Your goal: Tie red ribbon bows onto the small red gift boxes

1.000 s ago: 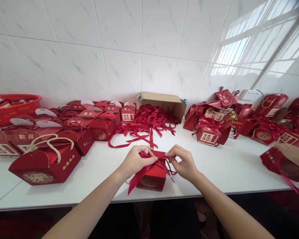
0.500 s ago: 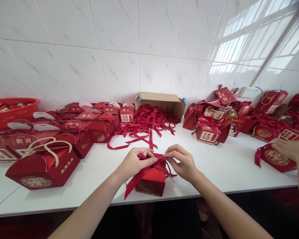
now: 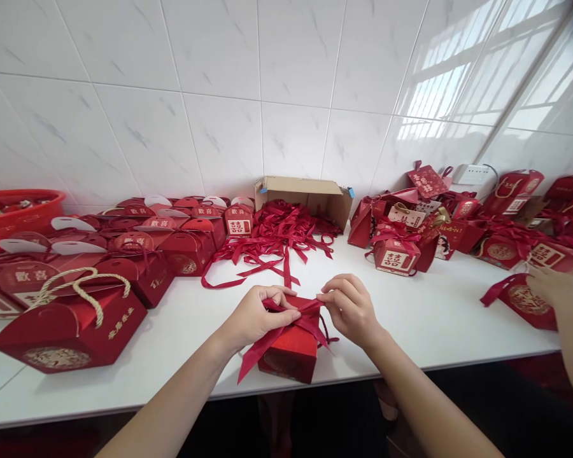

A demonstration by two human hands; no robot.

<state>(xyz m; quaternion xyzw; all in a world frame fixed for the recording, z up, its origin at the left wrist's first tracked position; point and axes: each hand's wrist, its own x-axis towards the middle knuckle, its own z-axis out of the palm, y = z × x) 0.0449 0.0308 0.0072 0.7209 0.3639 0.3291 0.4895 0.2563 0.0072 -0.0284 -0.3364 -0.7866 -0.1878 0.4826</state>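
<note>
Both left hand [image 3: 261, 315] and right hand [image 3: 352, 312], set slightly apart, pinch a red ribbon [image 3: 256, 355] atop a red box [image 3: 293, 356]. The box stands on the surface [image 3: 186, 318] in front of the carton [image 3: 305, 186].

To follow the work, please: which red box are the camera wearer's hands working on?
The centre front box: left hand and right hand pinch its ribbon. The box at front left stands untouched; another person's hand is at a box further right.
</note>
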